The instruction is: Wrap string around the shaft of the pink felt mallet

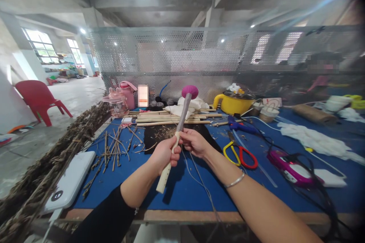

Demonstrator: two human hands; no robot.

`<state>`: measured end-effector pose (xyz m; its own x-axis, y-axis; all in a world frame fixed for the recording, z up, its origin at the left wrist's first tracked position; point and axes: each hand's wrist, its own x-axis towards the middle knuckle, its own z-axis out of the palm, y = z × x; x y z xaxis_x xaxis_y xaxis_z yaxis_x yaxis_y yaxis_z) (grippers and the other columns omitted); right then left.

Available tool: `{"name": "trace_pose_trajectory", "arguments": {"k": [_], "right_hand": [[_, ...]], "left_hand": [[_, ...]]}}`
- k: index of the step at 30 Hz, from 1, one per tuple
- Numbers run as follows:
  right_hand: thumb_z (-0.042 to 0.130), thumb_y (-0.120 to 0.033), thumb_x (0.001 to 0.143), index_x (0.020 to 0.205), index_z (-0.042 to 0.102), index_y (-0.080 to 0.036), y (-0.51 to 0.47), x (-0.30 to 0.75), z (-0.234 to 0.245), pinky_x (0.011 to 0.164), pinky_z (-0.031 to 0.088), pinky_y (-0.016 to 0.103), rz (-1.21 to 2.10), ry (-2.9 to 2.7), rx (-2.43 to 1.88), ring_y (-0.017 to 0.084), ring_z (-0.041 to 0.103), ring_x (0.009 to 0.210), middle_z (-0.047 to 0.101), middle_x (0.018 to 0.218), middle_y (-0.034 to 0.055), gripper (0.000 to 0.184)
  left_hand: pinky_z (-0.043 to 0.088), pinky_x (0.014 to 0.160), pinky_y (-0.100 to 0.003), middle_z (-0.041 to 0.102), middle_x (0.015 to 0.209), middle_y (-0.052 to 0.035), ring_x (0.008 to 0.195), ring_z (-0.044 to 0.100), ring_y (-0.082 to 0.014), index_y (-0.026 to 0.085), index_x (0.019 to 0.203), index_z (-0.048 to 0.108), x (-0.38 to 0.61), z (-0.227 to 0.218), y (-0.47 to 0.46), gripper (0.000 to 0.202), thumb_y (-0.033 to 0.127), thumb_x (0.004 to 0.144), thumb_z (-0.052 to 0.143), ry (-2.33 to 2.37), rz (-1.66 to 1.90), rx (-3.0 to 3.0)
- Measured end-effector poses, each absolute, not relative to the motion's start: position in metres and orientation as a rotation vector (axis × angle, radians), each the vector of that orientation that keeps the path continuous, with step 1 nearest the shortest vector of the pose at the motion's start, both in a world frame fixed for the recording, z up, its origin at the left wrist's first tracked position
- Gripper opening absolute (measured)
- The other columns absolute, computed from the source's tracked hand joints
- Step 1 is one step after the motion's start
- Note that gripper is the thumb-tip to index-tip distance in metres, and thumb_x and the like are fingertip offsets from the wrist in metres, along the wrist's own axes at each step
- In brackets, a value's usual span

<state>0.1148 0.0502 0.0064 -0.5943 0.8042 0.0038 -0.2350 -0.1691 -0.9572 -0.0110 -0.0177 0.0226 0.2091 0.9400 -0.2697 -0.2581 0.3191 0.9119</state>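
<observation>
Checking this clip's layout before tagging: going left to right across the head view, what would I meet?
Red chair, loose twigs, left hand, right hand, red-and-yellow-handled scissors, magenta device.

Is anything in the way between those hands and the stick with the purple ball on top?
Nothing visible. The left hand grips the stick low down, and the right hand is right beside it, with no object seen between.

We record two lit digits on the dark oval display [57, 196] of the white power bank [74, 176]; they appear upside down, and we read them as 67, without certainty. On the pale upright rectangle [143, 96], blurring leaves us nothing legible.
</observation>
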Motion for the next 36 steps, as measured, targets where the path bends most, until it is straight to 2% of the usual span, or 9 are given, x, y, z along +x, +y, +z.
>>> {"name": "trace_pose_trajectory", "arguments": {"k": [4, 6, 9, 14, 18, 21, 26, 33, 36], "right_hand": [[0.066, -0.036, 0.067, 0.071, 0.050, -0.014, 0.053, 0.111, -0.002, 0.031, 0.007, 0.018, 1.733, -1.409, -0.775, 0.002, 0.018, 0.032, 0.035, 0.041, -0.0094, 0.028], [0.066, -0.036, 0.067, 0.070, 0.050, -0.014, 0.052, 0.109, -0.002, 0.031, 0.008, 0.018, 1.713, -1.428, -0.785, 0.002, 0.018, 0.031, 0.033, 0.040, -0.0098, 0.028], [0.067, -0.036, 0.067, 0.071, 0.051, -0.014, 0.051, 0.110, 0.003, 0.031, 0.008, 0.018, 1.724, -1.419, -0.746, 0.002, 0.017, 0.032, 0.031, 0.039, -0.0103, 0.027], [0.068, -0.035, 0.067, 0.089, 0.054, -0.014, 0.051, 0.122, 0.012, 0.033, 0.006, 0.015, 1.919, -1.340, -0.612, 0.000, 0.015, 0.034, 0.039, 0.046, -0.0093, 0.033], [0.066, -0.037, 0.069, 0.082, 0.052, -0.014, 0.052, 0.126, 0.013, 0.033, 0.006, 0.015, 1.921, -1.397, -0.605, 0.000, 0.017, 0.033, 0.046, 0.048, -0.0065, 0.029], [0.066, -0.037, 0.069, 0.071, 0.048, -0.014, 0.052, 0.124, 0.009, 0.032, 0.007, 0.016, 1.820, -1.451, -0.688, 0.001, 0.017, 0.033, 0.043, 0.046, -0.0070, 0.029], [0.067, -0.038, 0.067, 0.069, 0.046, -0.015, 0.052, 0.120, 0.008, 0.031, 0.009, 0.017, 1.673, -1.459, -0.780, 0.002, 0.016, 0.034, 0.026, 0.040, -0.0115, 0.030], [0.068, -0.037, 0.066, 0.086, 0.051, -0.016, 0.051, 0.126, 0.014, 0.033, 0.007, 0.016, 1.831, -1.393, -0.620, 0.002, 0.014, 0.036, 0.027, 0.044, -0.0118, 0.033], [0.066, -0.038, 0.068, 0.085, 0.050, -0.016, 0.053, 0.126, 0.011, 0.034, 0.006, 0.016, 1.879, -1.384, -0.604, 0.002, 0.017, 0.035, 0.036, 0.045, -0.0099, 0.032]], "left_hand": [[0.034, 0.045, -0.019, 0.055, 0.062, 0.0003, 0.048, 0.049, -0.0089, 0.016, 0.083, 0.053, -0.012, 0.004, -0.016, 0.024, 0.037, 0.072, 0.059, 1.519, 1.222, 1.427], [0.038, 0.051, -0.020, 0.059, 0.067, -0.0019, 0.056, 0.055, -0.0113, 0.016, 0.081, 0.055, -0.013, -0.002, -0.015, 0.021, 0.030, 0.068, 0.064, 1.624, 1.260, 1.591], [0.037, 0.043, -0.020, 0.058, 0.062, 0.0002, 0.045, 0.052, -0.0098, 0.017, 0.084, 0.053, -0.013, -0.002, -0.015, 0.018, 0.033, 0.074, 0.057, 1.541, 1.190, 1.565], [0.030, 0.030, -0.017, 0.053, 0.055, 0.0031, 0.031, 0.043, -0.0065, 0.017, 0.081, 0.046, -0.007, 0.009, -0.017, 0.027, 0.044, 0.080, 0.046, 1.090, 1.099, 1.350], [0.032, 0.032, -0.018, 0.057, 0.058, 0.0004, 0.033, 0.045, -0.0076, 0.017, 0.092, 0.046, -0.007, 0.015, -0.018, 0.036, 0.050, 0.081, 0.040, 0.934, 1.003, 1.204], [0.034, 0.036, -0.019, 0.058, 0.061, -0.0007, 0.036, 0.046, -0.0079, 0.017, 0.091, 0.049, -0.011, 0.012, -0.018, 0.038, 0.052, 0.081, 0.037, 1.148, 0.963, 1.283], [0.035, 0.047, -0.019, 0.056, 0.059, 0.0016, 0.050, 0.050, -0.0089, 0.017, 0.073, 0.052, -0.014, 0.003, -0.017, 0.026, 0.040, 0.069, 0.062, 1.621, 1.352, 1.634], [0.035, 0.034, -0.018, 0.058, 0.058, 0.0017, 0.035, 0.046, -0.0067, 0.017, 0.076, 0.045, -0.002, 0.011, -0.020, 0.028, 0.044, 0.077, 0.052, 1.208, 1.215, 1.222], [0.037, 0.034, -0.018, 0.058, 0.060, 0.0003, 0.035, 0.045, -0.0056, 0.016, 0.077, 0.045, 0.002, 0.015, -0.021, 0.028, 0.043, 0.080, 0.047, 0.994, 1.181, 1.082]]}}
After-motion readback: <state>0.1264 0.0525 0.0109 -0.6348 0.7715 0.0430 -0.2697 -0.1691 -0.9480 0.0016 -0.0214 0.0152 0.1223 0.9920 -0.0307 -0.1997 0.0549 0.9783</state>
